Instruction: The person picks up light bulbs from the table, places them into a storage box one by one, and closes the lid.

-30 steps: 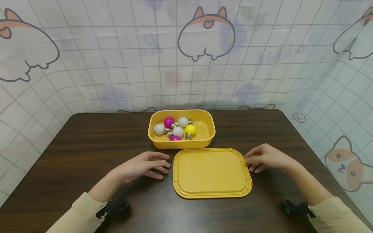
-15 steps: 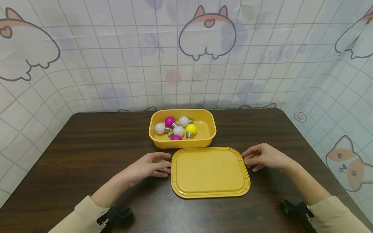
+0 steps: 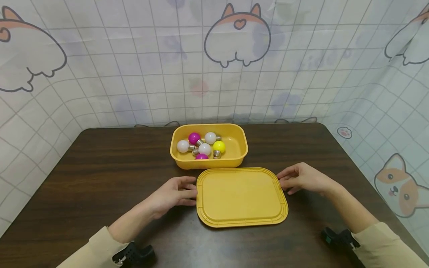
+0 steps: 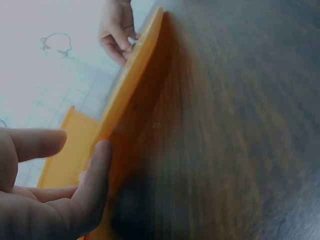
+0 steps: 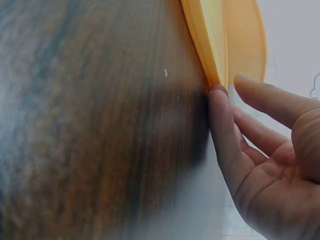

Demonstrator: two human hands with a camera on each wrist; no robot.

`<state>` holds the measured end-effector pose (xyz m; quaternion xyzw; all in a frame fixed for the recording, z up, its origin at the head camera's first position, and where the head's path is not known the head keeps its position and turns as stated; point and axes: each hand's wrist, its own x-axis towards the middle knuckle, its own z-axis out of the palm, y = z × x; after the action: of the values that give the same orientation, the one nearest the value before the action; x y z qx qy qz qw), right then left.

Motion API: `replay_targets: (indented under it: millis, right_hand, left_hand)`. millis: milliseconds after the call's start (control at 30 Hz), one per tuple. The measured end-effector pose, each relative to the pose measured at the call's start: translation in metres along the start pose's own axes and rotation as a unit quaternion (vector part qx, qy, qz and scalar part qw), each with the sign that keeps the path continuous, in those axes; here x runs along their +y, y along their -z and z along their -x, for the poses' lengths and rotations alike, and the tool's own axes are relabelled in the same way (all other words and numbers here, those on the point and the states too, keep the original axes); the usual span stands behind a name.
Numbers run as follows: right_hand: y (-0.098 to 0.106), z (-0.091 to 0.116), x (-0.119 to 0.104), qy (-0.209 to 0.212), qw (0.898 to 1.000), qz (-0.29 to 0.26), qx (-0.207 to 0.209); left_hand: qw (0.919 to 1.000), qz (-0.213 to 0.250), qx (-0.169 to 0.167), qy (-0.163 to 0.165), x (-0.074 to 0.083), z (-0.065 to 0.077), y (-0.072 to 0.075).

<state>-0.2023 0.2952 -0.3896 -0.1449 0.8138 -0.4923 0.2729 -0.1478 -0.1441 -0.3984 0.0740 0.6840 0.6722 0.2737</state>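
A yellow rectangular plastic lid (image 3: pixel 242 197) with a raised rim lies on the dark wooden table, just in front of a yellow tub (image 3: pixel 236 147). My left hand (image 3: pixel 172 196) is at the lid's left edge; in the left wrist view a fingertip (image 4: pixel 103 147) meets the rim while another finger stays apart from it. On the opposite side, my right hand (image 3: pixel 304 178) has its fingertips at the right edge. One right fingertip (image 5: pixel 218 91) touches the lid's rim in the right wrist view, with the thumb and fingers spread apart.
Inside the tub lie several light bulbs: white bulbs (image 3: pixel 205 149), magenta bulbs (image 3: pixel 194 138) and a yellow bulb (image 3: pixel 219 146). A cartoon-printed, grid-patterned sheet (image 3: pixel 140 74) hangs behind and to the right of the table (image 3: pixel 100 167).
The lid has shifted slightly left in front of the tub. My left hand has moved right, up to its edge, and the right hand has followed the lid a little leftward.
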Motion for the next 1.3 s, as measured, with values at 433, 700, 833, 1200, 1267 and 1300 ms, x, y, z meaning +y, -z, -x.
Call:
replay_targets:
  millis: [433, 700, 833, 1200, 1267, 1300]
  right_hand:
    - [-0.001, -0.002, -0.001, 0.019, 1.0, 0.017, 0.006]
    - [0.002, -0.002, 0.003, 0.022, 1.0, 0.008, 0.016]
    - [0.002, -0.002, 0.004, 0.022, 1.0, 0.005, 0.022]
    - [0.008, 0.004, 0.006, 0.025, 0.999, -0.029, 0.012]
    - [0.011, 0.006, 0.006, 0.028, 0.999, -0.031, 0.012]
    - [0.012, 0.006, 0.005, 0.031, 0.999, -0.033, 0.012]
  left_hand:
    - [0.999, -0.016, 0.03, -0.031, -0.008, -0.005, -0.001]
    - [0.9989, 0.01, 0.039, -0.023, -0.011, -0.009, -0.007]
    - [0.9987, 0.022, 0.041, -0.019, -0.011, -0.011, -0.01]
    - [0.9981, 0.037, 0.037, -0.033, -0.005, -0.008, -0.021]
    - [0.9979, 0.043, 0.033, -0.036, -0.003, -0.007, -0.023]
    - [0.9977, 0.046, 0.032, -0.037, -0.002, -0.006, -0.024]
